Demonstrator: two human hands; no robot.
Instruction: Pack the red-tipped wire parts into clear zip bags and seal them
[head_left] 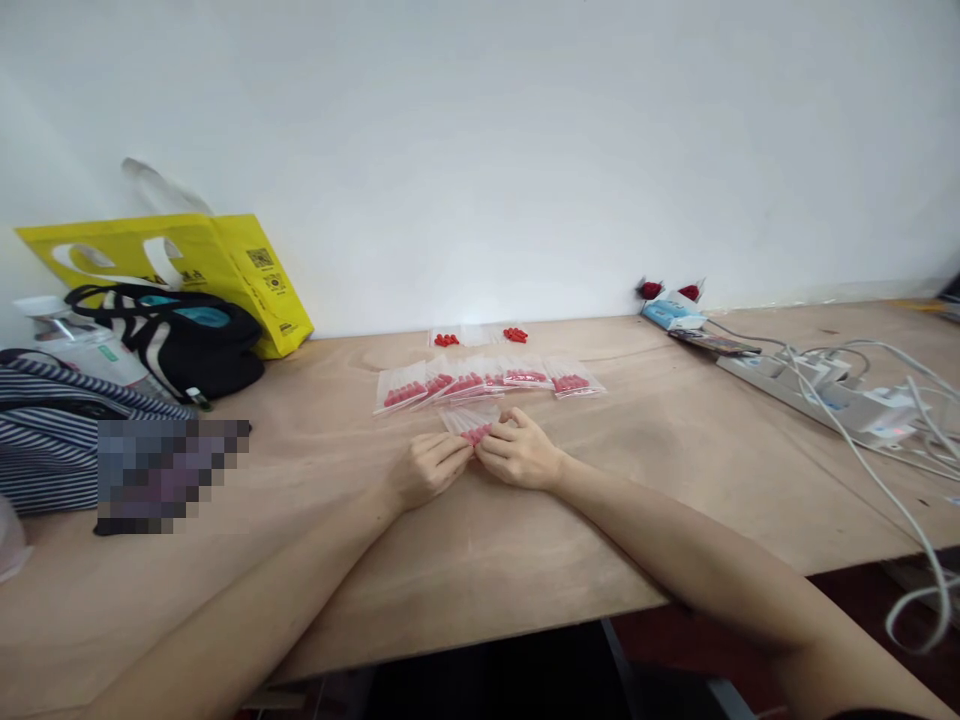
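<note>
Both hands meet over a small clear plastic bag (463, 417) holding red capsule-like pieces, near the middle of the wooden table. My left hand (433, 468) pinches the bag's near edge with its fingers curled. My right hand (520, 452) is closed on the same edge, fingertips close to those of the left. Just beyond the hands lies a row of similar filled bags (480, 381), partly overlapping. Farther back, two small piles of loose red pieces, a left pile (446, 340) and a right pile (515, 335), rest on clear plastic.
On the left stand a yellow tote bag (259, 260), a black bag (217, 345), a clear bottle (90, 350) and a striped pouch (45, 440). At right are a tissue pack (673, 312) and a power strip (810, 395) with loose white cables (862, 460). A white wall (480, 150) closes the back.
</note>
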